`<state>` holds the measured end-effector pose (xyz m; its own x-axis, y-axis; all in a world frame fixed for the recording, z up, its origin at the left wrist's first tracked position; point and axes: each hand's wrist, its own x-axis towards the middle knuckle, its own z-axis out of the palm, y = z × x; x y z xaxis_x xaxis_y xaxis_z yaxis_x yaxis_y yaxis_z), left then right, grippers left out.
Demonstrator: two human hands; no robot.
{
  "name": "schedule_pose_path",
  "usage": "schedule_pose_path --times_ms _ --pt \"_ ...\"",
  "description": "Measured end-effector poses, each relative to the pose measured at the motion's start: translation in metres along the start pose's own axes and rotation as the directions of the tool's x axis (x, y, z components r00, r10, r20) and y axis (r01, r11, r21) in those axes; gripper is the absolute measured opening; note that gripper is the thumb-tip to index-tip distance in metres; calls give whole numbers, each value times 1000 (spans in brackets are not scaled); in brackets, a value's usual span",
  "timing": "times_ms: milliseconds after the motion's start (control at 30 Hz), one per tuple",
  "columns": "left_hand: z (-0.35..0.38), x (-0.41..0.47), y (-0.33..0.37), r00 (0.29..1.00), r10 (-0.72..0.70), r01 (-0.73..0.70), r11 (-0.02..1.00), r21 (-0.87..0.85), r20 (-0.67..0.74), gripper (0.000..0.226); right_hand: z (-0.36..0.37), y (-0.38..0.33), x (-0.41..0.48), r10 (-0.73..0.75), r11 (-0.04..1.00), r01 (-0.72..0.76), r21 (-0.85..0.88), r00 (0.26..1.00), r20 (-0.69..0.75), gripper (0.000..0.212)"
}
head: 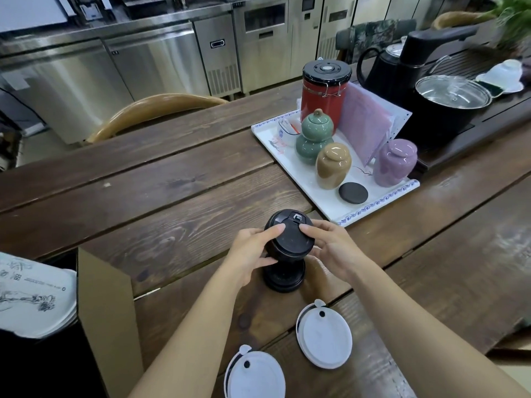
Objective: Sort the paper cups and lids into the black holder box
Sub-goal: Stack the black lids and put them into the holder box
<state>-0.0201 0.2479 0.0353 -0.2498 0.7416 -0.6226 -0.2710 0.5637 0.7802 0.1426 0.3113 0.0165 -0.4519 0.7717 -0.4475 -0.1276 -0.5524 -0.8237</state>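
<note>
Both my hands hold a stack of black lids tilted above the wooden table. My left hand grips its left side, thumb on top; my right hand grips its right side. Under it a second short stack of black lids rests on the table. Two white lids lie nearer to me, one at the right and one at the bottom edge. At the far left a cardboard flap borders a dark box that holds printed white paper cups.
A white tray behind the lids carries a red canister, green, tan and purple jars and a black coaster. A black kettle and a pot with a glass lid stand at the far right. A wooden chair back rises beyond the table.
</note>
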Motion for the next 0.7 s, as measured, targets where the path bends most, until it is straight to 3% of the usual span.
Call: schedule_pose_path --times_ms 133,233,367,600,700 --pt "-1 2 -4 999 7 -7 1000 7 -39 48 4 0 -1 -19 965 -3 -263 997 -79 30" --pt "-4 5 -9 998 -32 33 999 14 -58 43 6 5 -1 -2 939 -22 -344 998 -69 30" --pt "-6 7 -16 995 -66 66 998 -10 -78 18 6 12 0 -6 890 -30 -455 997 -79 30" --pt "-7 7 -27 991 -98 101 995 27 -93 27 4 20 -2 34 845 -82 -529 994 -100 21" --pt "-8 7 -31 984 -125 135 988 74 -126 37 4 25 0 42 822 -92 -562 994 -100 27"
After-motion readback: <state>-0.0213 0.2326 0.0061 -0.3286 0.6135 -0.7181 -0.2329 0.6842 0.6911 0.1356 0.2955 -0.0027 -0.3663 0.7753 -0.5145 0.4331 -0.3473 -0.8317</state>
